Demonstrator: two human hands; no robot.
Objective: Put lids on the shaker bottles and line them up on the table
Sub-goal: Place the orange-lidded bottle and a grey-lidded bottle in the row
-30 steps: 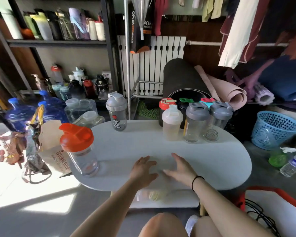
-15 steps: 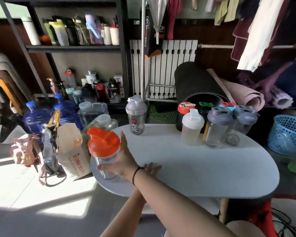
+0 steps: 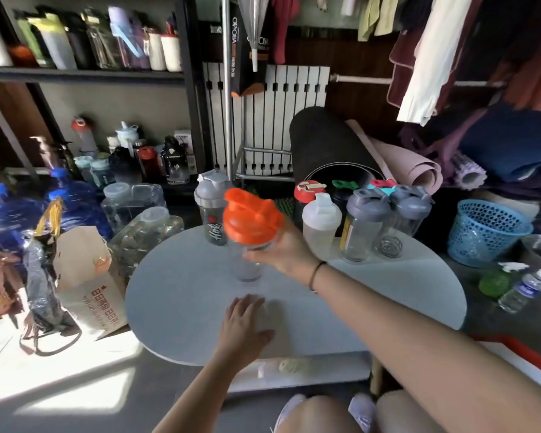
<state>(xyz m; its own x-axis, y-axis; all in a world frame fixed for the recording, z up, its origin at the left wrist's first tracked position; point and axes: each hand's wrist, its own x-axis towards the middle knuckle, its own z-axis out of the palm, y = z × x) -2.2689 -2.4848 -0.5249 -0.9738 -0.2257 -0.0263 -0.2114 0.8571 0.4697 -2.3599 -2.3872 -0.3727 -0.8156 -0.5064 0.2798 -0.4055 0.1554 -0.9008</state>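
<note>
My right hand [image 3: 283, 250] grips a clear shaker bottle with an orange lid [image 3: 250, 215], held tilted just above the middle of the white oval table [image 3: 185, 310]. My left hand [image 3: 242, 323] rests flat on the table near its front edge, fingers apart, holding nothing. At the back of the table stand a grey-lidded shaker with red lettering [image 3: 211, 210], a frosted white shaker [image 3: 320, 225] and two grey-lidded clear shakers [image 3: 364, 225] [image 3: 403, 220], all with lids on. Darker bottles with red and green lids [image 3: 310, 189] stand behind them.
A blue plastic basket [image 3: 484, 232], a green spray bottle [image 3: 495, 281] and a small water bottle [image 3: 523, 290] sit on the floor at the right. Water jugs [image 3: 13, 214], a paper bag [image 3: 85, 285] and shelves of bottles [image 3: 85, 42] fill the left. Rolled mats [image 3: 328, 145] lie behind the table.
My right hand crossed to the table's left edge, took hold of the orange-lidded shaker and carried it right, up over the table's middle. My left hand stayed near the front edge.
</note>
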